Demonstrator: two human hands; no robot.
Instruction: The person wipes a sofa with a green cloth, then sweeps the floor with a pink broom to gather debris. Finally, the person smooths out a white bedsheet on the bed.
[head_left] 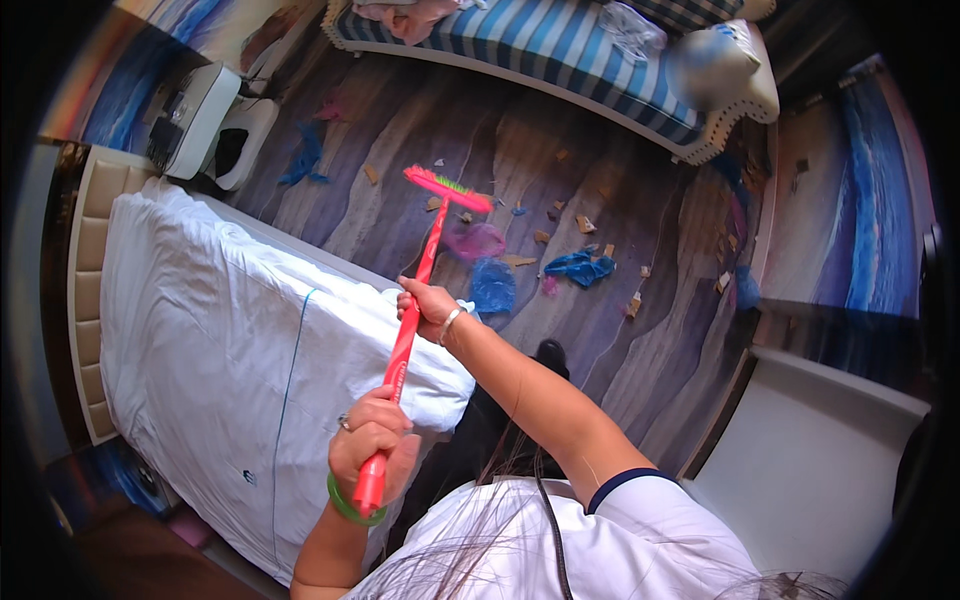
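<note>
Both my hands grip a broom (400,358) with a long red handle and a pink head with green and pink bristles. My left hand (372,440), with a green bangle at its wrist, is closed round the handle near its end. Farther up the handle, my right hand (430,306) is wrapped round it, a silver bracelet below it. The broom head reaches out over the floor (370,130), among litter. Close by lie a crumpled pink plastic bag (476,242), a blue plastic bag (493,285) and another blue bag (580,267).
A bed with a white sheet (200,330) stands at my left. Across the far side runs a blue-striped sofa (560,50). Cardboard scraps (586,225) are scattered over the floor. White appliances (203,120) stand at the far left, and a pale panel (800,440) at my right.
</note>
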